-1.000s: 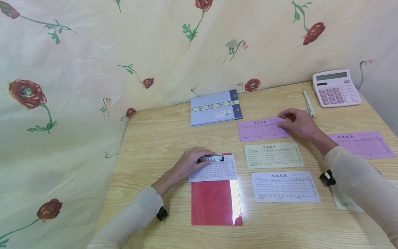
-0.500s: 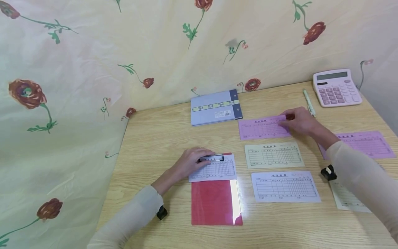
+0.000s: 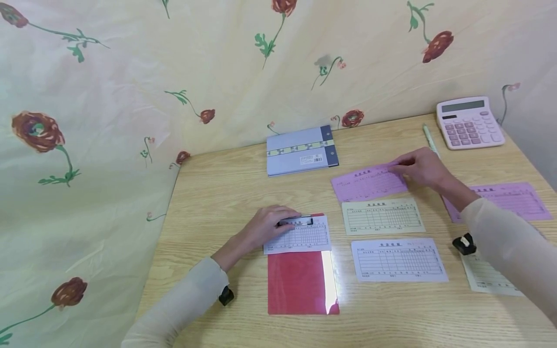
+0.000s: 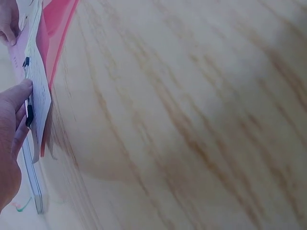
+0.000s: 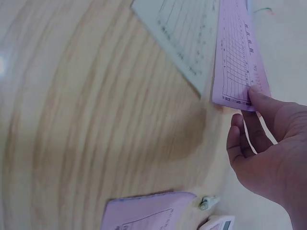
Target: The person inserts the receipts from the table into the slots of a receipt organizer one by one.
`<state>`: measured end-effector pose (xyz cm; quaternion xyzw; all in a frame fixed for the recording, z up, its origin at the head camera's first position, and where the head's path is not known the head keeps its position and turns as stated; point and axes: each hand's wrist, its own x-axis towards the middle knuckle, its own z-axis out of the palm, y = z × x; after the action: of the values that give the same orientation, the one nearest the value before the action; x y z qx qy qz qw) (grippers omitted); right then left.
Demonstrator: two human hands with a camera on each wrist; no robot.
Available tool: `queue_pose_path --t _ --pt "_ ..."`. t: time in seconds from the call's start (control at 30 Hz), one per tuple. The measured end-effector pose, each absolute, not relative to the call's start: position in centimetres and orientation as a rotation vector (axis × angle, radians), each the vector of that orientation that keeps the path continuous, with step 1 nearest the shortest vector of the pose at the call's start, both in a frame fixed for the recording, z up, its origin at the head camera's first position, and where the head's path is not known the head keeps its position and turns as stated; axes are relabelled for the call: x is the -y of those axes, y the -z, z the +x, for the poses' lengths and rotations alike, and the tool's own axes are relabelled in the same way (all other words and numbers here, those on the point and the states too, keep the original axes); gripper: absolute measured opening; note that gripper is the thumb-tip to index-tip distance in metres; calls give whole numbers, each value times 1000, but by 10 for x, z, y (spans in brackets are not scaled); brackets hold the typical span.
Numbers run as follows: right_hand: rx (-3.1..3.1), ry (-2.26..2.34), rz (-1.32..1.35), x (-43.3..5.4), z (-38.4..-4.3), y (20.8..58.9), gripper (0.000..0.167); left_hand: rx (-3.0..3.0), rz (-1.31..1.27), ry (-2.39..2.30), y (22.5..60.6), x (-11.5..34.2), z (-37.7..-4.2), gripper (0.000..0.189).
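My left hand [image 3: 271, 222] grips the metal clip [image 3: 298, 221] at the top of a red clipboard [image 3: 296, 285], thumb on the clip in the left wrist view. A white printed form [image 3: 304, 238] lies over the clipboard's upper part, under the clip. My right hand [image 3: 422, 166] pinches the right end of a purple form [image 3: 365, 182] between thumb and fingers; in the right wrist view this form is raised at my fingertips [image 5: 254, 91]. Below it on the table lie a pale yellow form [image 3: 383, 217] and another white form [image 3: 399, 261].
A blue-grey notebook [image 3: 300, 157] lies at the back, near the flowered cloth. At the back right are a pink calculator [image 3: 470, 123] and a pale green pen [image 3: 430, 137]. Another purple form [image 3: 518, 198] and a greenish form [image 3: 485, 275] lie partly behind my right sleeve.
My right hand has taken hold of the purple form's right end and lifted it, so the form has turned askew. The left hand stays at the clip.
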<state>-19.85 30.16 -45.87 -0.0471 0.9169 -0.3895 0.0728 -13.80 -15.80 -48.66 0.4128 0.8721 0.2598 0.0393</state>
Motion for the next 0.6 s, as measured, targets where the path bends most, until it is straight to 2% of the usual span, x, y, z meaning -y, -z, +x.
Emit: queue_pose_path --t 0.27,0.6 --pt "-2880 1251 -187 -291 -194 445 23 -2670 1281 -788 487 158 -138 36" --pt "-2786 1452 -291 -271 -188 417 20 -2671 1275 -778 485 158 -139 34"
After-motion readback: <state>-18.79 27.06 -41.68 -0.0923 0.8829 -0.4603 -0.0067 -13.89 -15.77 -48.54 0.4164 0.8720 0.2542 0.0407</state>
